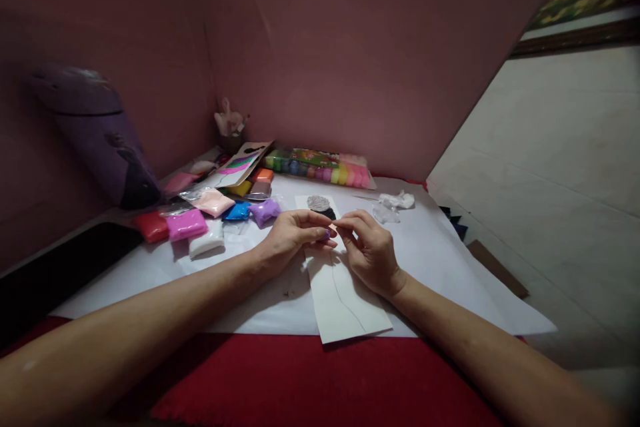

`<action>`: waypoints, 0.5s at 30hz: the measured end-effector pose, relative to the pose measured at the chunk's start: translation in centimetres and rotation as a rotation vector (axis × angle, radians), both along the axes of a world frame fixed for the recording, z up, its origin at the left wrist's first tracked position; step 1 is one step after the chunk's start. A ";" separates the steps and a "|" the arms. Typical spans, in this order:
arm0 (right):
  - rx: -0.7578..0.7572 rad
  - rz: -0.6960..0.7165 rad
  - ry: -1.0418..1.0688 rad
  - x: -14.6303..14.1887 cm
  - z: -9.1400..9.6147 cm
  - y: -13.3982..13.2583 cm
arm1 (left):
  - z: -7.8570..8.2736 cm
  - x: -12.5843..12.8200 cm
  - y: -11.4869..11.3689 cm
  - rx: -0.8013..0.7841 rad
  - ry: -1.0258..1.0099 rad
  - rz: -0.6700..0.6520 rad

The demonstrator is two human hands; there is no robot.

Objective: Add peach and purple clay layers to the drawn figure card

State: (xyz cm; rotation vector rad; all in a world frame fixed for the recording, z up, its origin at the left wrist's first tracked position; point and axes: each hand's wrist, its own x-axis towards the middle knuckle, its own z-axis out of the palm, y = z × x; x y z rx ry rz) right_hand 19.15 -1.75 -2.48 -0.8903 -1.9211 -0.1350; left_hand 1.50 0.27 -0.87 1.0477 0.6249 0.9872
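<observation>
My left hand (295, 235) and my right hand (369, 248) meet over a white card (345, 307) with a thin drawn line. Their fingertips are pinched together on a small pale piece of clay (332, 230), too small to make out well. At the card's far end lies a grey and black clay shape (321, 204). The card rests on a large white sheet (440, 260) that covers a red table (300, 380).
Several bags of coloured clay (200, 214) lie at the left, in pink, red, white, blue and purple. A long pack of clay colours (320, 167) stands by the pink wall. Crumpled clear wrappers (395, 204) lie at the right. A purple container (100, 134) stands far left.
</observation>
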 end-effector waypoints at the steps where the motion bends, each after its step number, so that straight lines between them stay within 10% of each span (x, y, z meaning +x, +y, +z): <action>1: 0.002 -0.001 0.001 0.0 0.0 0.0 | 0.0 0.0 0.0 -0.001 0.009 0.000; 15: 0.024 -0.004 -0.007 0.0 0.0 0.1 | -0.6 -0.1 0.4 0.132 0.082 0.046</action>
